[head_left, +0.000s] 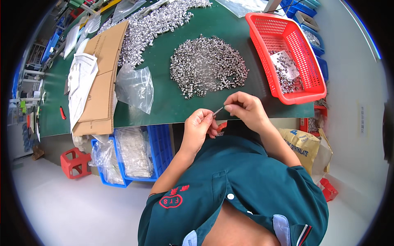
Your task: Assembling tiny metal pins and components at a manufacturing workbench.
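Note:
Just past the near edge of a green table, my left hand (201, 125) and my right hand (246, 110) meet at a thin, short metal rod (218, 110). The left fingers pinch one end of it. At its other end, the right thumb and forefinger are pressed together; whether they grip the rod itself or a tiny part on it is too small to tell. Beyond the hands lies a round heap of small silvery metal rings (209, 65). To the right, a red perforated plastic basket (312, 78) contains more small metal parts and a white slip of paper (284, 64).
A larger heap of metal parts (156, 26) spreads at the back left. Flattened cardboard (98, 82), paper sheets (84, 76) and a clear plastic bag (135, 88) lie on the left. Blue crates (162, 151) and a red stool (76, 162) stand below the table.

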`<state>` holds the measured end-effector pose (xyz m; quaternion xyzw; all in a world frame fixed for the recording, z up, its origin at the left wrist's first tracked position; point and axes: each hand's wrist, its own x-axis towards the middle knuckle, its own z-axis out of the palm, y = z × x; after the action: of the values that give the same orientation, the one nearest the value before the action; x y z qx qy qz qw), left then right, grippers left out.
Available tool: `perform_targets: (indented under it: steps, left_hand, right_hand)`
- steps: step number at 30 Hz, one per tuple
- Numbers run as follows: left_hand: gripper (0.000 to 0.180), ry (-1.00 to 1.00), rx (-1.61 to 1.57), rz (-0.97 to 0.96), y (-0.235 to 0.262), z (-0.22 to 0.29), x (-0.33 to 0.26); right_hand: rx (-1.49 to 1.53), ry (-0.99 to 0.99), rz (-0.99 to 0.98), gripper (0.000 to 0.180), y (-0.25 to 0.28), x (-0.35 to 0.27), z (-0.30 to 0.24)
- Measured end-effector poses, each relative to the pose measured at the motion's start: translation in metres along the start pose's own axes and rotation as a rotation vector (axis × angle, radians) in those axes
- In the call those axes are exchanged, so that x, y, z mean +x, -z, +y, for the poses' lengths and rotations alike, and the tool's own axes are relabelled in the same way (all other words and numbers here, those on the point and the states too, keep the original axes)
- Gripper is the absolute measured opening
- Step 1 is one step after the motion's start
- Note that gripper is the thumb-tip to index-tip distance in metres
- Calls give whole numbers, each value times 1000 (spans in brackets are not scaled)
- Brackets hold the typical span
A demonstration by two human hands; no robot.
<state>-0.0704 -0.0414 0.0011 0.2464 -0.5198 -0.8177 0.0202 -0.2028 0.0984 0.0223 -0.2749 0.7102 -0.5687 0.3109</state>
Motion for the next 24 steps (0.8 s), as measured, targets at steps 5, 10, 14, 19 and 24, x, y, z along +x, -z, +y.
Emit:
perform_targets:
  steps: [5, 10, 14, 19, 24]
  left_hand:
    - [16, 8, 29, -2, -1, 1, -1]
    - [16, 13, 56, -2, -1, 2, -4]
    - [16, 10, 109, -2, -1, 3, -4]
    - [16, 34, 78, -46, 0, 2, -4]
    - [16, 46, -29, -69, 0, 5, -3]
  right_hand:
    - [-58, 38, 23, 9, -3, -3, 1]
    - [-157, 99, 20, 8, -2, -5, -7]
    - [-286, 255, -4, 10, 0, -5, -9]
    - [-330, 321, -52, 13, -1, -5, -12]
    - [-229, 148, -144, 16, -2, -3, -4]
